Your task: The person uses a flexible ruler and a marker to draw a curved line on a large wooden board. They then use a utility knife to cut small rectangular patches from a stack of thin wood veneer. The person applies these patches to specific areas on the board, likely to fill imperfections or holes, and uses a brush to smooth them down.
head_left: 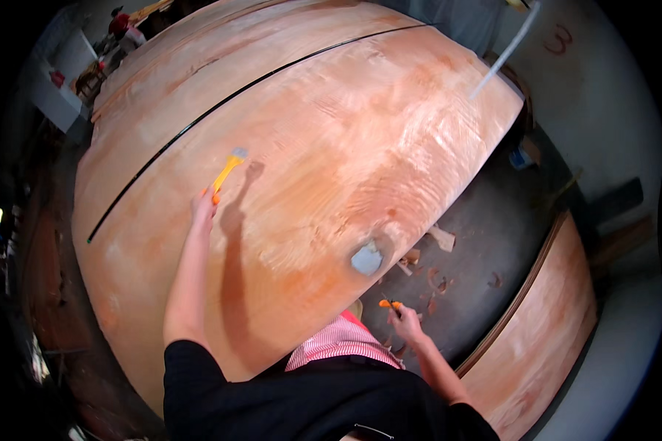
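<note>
My left hand (205,206) is closed round the handle of a yellow scraper (229,170) with a flat grey end. It reaches out over the large reddish-brown wood sheet (301,220), and its shadow falls on the sheet. By my right hip, beyond the sheet's near edge, my right hand (406,324) grips a small orange-and-black tool (391,303); its kind I cannot make out. A pale grey patch (366,259) lies on the sheet near that edge, ahead of my right hand.
A long thin black strip (235,94) lies across the sheet. Wood scraps (441,237) and shavings litter the dark floor at right. Another wood panel (541,331) stands at lower right beside a wall. At the far left is a person in red (119,26).
</note>
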`<state>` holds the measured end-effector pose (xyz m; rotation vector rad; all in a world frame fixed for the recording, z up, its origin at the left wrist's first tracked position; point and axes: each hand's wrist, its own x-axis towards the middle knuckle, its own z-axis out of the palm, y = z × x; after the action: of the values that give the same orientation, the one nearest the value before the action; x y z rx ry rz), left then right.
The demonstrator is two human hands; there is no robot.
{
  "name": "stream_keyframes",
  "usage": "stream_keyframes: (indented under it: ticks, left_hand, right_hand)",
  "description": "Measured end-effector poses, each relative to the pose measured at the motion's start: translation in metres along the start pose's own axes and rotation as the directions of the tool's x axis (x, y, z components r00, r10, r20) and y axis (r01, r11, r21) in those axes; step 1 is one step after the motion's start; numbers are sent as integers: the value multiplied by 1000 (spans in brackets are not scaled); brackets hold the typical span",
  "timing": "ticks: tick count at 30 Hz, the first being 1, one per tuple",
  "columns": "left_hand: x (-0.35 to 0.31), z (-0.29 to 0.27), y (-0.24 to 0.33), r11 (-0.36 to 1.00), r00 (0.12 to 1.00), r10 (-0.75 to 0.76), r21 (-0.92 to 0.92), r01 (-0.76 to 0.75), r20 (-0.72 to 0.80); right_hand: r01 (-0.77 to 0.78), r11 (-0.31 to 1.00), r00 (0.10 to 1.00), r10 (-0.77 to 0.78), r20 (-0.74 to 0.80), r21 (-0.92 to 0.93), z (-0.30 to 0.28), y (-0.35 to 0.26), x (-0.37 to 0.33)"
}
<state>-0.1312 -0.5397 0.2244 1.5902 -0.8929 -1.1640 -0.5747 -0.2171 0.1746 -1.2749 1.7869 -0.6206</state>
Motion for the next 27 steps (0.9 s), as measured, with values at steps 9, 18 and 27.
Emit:
stream_keyframes:
  ticks: [9,18,27]
  left_hand:
    - [146,219,-15,956,964,53,294,27,-260]
    - [147,120,-13,665,947,-31,701,259,-320]
    - [54,-53,-58,674,679,-107,449,587,-727]
  right_hand:
    - [-130,989,988,136,76,-74,-116,35,64]
    - [-173,967,982,154,111,189,-156,39,155]
    - [65,995,951,-37,308,-80,-159,-10,268]
